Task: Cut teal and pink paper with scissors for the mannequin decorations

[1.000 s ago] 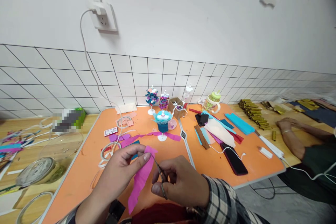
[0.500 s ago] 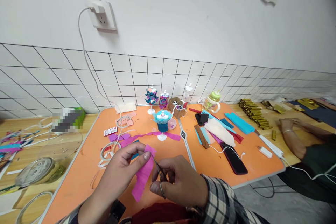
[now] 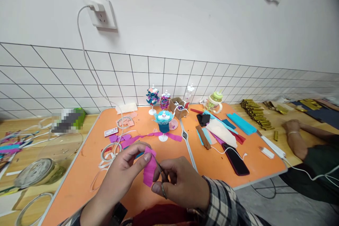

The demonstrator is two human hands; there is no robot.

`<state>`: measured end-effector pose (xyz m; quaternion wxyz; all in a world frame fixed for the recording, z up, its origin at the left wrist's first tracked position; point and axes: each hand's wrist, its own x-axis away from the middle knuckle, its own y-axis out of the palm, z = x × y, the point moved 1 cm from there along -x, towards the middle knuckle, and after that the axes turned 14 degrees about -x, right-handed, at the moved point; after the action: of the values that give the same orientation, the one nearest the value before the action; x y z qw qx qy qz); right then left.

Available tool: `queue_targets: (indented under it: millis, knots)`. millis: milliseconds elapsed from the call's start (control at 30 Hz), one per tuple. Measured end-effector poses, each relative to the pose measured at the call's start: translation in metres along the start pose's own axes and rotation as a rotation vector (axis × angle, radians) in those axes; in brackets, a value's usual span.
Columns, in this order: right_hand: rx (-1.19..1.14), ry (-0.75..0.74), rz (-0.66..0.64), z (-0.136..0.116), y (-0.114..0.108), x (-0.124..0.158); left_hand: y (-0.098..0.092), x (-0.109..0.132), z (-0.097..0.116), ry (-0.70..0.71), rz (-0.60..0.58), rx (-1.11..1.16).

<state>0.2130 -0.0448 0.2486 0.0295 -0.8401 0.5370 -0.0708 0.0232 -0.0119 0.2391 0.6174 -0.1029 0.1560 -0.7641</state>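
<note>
A strip of pink crepe paper point(image 3: 150, 170) hangs from my left hand point(image 3: 125, 169), pinched at its top between thumb and fingers. My right hand point(image 3: 180, 182) is closed around the handles of small scissors point(image 3: 162, 178), whose blades point up and left along the paper's right edge. Whether the blades are apart is too small to tell. Beyond my hands stands a small white dress form point(image 3: 163, 127) with a dark blue band and a light blue ruffle. A long magenta paper strip point(image 3: 173, 137) lies around its base.
Decorated dress forms point(image 3: 153, 99) and a small cardboard box point(image 3: 178, 107) stand at the back. On the right are paper pieces point(image 3: 221, 132), a phone point(image 3: 235, 159) and a bottle point(image 3: 214, 102). Ribbon rolls point(image 3: 111, 152) lie left. A co-worker's arm point(image 3: 295, 137) rests at far right.
The pink paper's lower end has swung up and right, closer to the scissors, and less of its length shows. Both hands stay in nearly the same place.
</note>
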Motion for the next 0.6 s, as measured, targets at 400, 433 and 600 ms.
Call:
queue_targets:
  millis: [400,433,600]
  knots:
    - [-0.054,0.074,-0.084,0.003,-0.002,0.002,-0.002,0.002,0.007,-0.074,-0.057,-0.029]
    - [-0.056,0.073,-0.086,0.003,-0.002,0.002,-0.002,0.002,0.008,-0.067,-0.054,-0.044]
    - [-0.084,0.057,-0.097,0.004,-0.002,0.003,-0.005,0.001,0.012,0.048,0.009,-0.152]
